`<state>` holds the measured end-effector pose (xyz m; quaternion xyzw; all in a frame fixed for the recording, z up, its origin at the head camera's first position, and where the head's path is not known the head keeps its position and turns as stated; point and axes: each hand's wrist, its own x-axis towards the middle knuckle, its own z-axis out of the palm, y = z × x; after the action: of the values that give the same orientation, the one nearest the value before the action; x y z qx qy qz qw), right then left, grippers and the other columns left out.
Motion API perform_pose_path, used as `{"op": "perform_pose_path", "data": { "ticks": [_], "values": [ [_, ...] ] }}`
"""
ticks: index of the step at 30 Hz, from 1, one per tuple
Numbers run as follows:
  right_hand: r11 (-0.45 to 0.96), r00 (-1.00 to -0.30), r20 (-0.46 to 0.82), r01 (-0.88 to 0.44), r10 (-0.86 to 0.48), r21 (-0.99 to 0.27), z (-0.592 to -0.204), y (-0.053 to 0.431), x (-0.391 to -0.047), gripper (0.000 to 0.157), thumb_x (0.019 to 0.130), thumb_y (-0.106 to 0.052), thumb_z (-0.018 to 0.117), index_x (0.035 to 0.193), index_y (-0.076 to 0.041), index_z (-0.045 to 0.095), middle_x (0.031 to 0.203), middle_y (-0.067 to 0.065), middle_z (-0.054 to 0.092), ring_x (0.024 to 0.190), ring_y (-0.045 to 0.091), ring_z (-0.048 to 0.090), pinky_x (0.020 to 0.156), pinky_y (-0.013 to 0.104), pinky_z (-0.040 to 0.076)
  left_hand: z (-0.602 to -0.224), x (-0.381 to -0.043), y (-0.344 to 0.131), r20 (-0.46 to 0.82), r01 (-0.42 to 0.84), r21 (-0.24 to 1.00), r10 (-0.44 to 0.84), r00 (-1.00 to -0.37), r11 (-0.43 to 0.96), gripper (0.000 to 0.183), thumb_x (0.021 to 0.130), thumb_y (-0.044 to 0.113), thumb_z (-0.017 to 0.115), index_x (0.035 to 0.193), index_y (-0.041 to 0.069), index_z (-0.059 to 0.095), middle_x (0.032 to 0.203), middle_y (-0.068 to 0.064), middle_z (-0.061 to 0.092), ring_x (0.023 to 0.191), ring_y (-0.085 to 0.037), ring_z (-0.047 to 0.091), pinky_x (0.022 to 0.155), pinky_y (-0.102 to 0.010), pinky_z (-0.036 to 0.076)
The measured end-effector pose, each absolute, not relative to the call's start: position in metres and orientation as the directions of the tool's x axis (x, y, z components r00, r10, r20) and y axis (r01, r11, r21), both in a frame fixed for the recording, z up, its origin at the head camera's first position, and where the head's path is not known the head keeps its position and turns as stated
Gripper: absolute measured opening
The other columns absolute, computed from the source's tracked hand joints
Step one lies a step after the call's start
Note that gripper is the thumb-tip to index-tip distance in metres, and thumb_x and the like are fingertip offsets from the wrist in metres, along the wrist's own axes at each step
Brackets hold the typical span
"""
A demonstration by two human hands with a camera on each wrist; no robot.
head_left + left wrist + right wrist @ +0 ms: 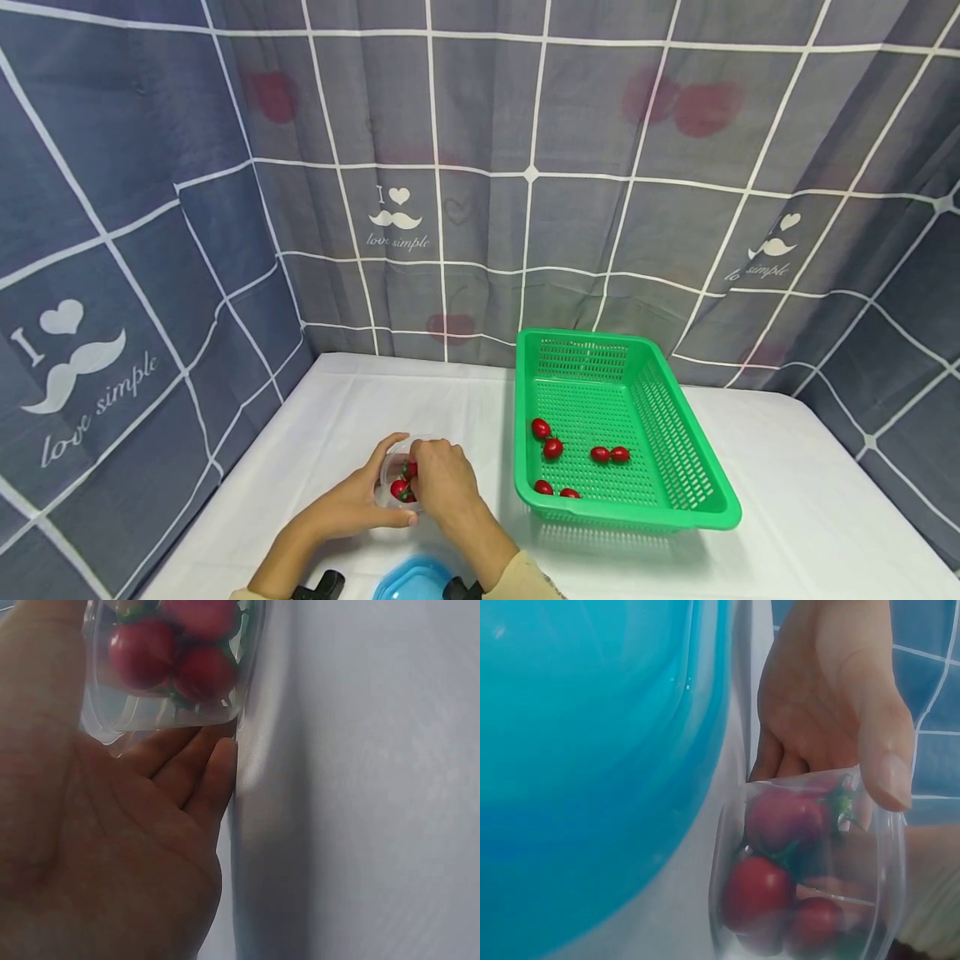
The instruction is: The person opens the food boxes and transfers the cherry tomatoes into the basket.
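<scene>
My left hand (352,496) grips a small clear plastic container (169,716) round its side, thumb near and fingers far. Several red cherry tomatoes (757,892) with green stems lie in it. From the right, my right hand (450,479) reaches into the container's mouth, fingers curled and pinching a cherry tomato (410,471). Its fingertips are partly hidden by the hand itself. Close by, a blue lid (415,581) lies on the table in front of me, and it fills the left of the right wrist view.
To the right stands a green plastic basket (701,458) with several cherry tomatoes (552,448) scattered inside. A white cloth (787,467) covers the table. Grey-blue checked curtains (487,208) enclose the back and both sides.
</scene>
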<state>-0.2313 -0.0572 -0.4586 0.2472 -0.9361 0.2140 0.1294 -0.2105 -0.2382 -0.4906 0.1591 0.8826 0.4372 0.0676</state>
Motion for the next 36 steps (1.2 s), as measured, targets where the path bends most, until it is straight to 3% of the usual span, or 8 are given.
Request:
{"op": "perform_pose_path", "data": {
  "ticks": [9, 20, 26, 32, 36],
  "values": [
    [0.784, -0.831, 0.351, -0.538, -0.431, -0.311, -0.458, -0.056, -0.231, 0.016, 0.075, -0.002, 0.087, 0.085, -0.01, 0.078, 0.073, 0.001, 0.068, 0.061, 0.015, 0.065, 0.053, 0.022, 0.051, -0.492, -0.212, -0.238, 0.027, 0.231, 0.786, 0.341, -0.94, 0.574, 0.111, 0.077, 0.043, 0.09, 0.161, 0.024, 0.02, 0.144, -0.015, 0.055, 0.131, -0.031, 0.052, 0.105, -0.058, 0.041],
    [0.769, -0.839, 0.334, -0.534, -0.43, -0.351, -0.46, -0.053, -0.234, 0.018, 0.076, -0.006, 0.087, 0.081, -0.01, 0.069, 0.067, -0.001, 0.065, 0.054, 0.013, 0.058, 0.049, 0.02, 0.044, -0.491, -0.211, -0.238, 0.012, 0.218, 0.779, 0.333, -0.943, 0.589, 0.11, 0.077, 0.044, 0.09, 0.161, 0.025, 0.02, 0.145, -0.021, 0.053, 0.134, -0.035, 0.05, 0.105, -0.06, 0.041],
    [0.746, -0.83, 0.334, -0.551, -0.447, -0.374, -0.457, -0.05, -0.235, 0.018, 0.076, -0.008, 0.087, 0.073, -0.012, 0.069, 0.061, -0.009, 0.055, 0.053, 0.008, 0.045, 0.049, 0.019, 0.037, -0.49, -0.21, -0.238, -0.002, 0.205, 0.789, 0.336, -0.942, 0.579, 0.111, 0.078, 0.043, 0.09, 0.161, 0.026, 0.018, 0.145, -0.017, 0.055, 0.132, -0.032, 0.052, 0.104, -0.06, 0.042],
    [0.714, -0.826, 0.348, -0.56, -0.442, -0.421, -0.45, -0.046, -0.235, 0.016, 0.074, -0.008, 0.086, 0.076, -0.012, 0.071, 0.06, -0.011, 0.054, 0.054, 0.006, 0.044, 0.052, 0.02, 0.037, -0.489, -0.211, -0.238, -0.011, 0.199, 0.799, 0.344, -0.939, 0.568, 0.112, 0.078, 0.041, 0.09, 0.161, 0.025, 0.016, 0.139, -0.013, 0.059, 0.122, -0.026, 0.056, 0.099, -0.051, 0.045],
    [0.67, -0.8, 0.401, -0.596, -0.446, -0.443, -0.442, -0.042, -0.234, 0.014, 0.075, -0.009, 0.085, 0.078, -0.011, 0.071, 0.06, -0.012, 0.052, 0.053, 0.003, 0.042, 0.047, 0.016, 0.036, -0.489, -0.211, -0.238, -0.015, 0.193, 0.799, 0.34, -0.94, 0.569, 0.112, 0.079, 0.04, 0.09, 0.162, 0.025, 0.016, 0.143, -0.012, 0.057, 0.126, -0.027, 0.054, 0.099, -0.052, 0.045]
  ]
}}
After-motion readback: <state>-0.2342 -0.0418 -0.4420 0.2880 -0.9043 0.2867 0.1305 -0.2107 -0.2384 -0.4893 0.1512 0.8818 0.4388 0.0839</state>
